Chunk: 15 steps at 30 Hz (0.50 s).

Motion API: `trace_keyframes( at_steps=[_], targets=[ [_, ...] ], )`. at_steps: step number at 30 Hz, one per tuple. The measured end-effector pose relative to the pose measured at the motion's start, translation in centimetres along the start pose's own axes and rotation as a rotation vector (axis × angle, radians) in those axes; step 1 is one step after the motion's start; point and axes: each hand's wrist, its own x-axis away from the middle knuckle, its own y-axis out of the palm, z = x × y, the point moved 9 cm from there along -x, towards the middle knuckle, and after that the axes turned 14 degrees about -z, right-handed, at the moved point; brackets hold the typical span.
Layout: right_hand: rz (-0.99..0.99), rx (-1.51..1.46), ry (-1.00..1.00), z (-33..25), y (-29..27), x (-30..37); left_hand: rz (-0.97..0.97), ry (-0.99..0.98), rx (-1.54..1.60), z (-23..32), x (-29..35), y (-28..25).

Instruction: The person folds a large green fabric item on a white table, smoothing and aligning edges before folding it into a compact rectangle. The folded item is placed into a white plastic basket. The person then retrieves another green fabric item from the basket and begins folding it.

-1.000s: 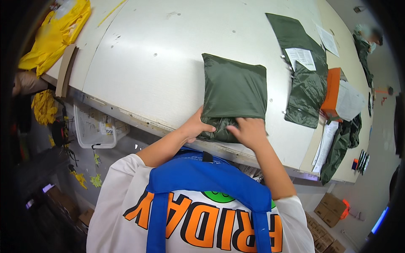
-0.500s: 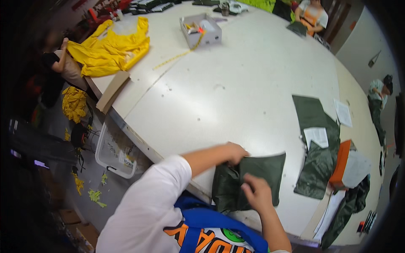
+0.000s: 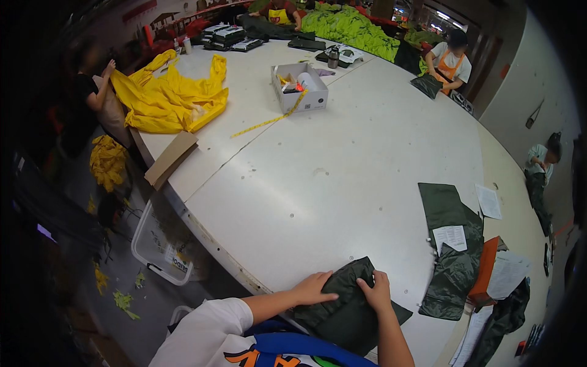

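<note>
A dark green folded garment lies at the near edge of the table, its upper part bunched and raised into a fold. My left hand holds the left side of that fold, its thumb lying across the cloth. At the upper right of the fold, my right hand grips the cloth between thumb and fingers. A flat corner of the fabric sticks out to the right beneath my right wrist. The fingers' undersides are hidden.
Right of me lie more dark green pieces with a paper, beside an orange box. Farther off stand a grey-white carton and yellow fabric. A clear plastic bin is below the left edge. Other people work around the table.
The garment lay flatter before; its top is now folded and bunched between my hands. My left hand moved to the fold's left side, and my right hand gripped its upper right. The view tilted upward.
</note>
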Motion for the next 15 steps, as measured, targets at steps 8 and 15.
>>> trace_keyframes(
  at_steps=[8,15],
  targets=[
    [-0.103,-0.241,-0.032,1.3,2.9,0.6,0.015,-0.268,0.138,0.2,-1.3,0.3],
    [-0.541,-0.218,0.155,0.8,3.0,-1.8,0.124,-0.113,-0.029,2.9,0.1,-0.1]
  ],
)
